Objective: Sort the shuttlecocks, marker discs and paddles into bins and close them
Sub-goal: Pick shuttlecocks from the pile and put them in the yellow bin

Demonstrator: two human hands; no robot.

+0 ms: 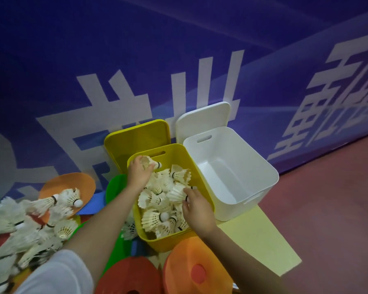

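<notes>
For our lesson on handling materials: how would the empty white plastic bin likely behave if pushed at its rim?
The empty white plastic bin is probably light, so it may slide easily. Tall walls with nothing inside suggest it could tip. It looks stiff rather than floppy.

A blue wall banner with white characters meets red floor.

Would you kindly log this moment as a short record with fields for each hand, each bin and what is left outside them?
left hand: holds one shuttlecock over the yellow bin
right hand: grip on a shuttlecock in the bin
yellow bin: open, holding many shuttlecocks; yellow lid leans on the wall behind
white bin: open, nothing visible inside; white lid leans behind it
outside the bins: loose shuttlecock pile at left, orange marker discs in front
</notes>
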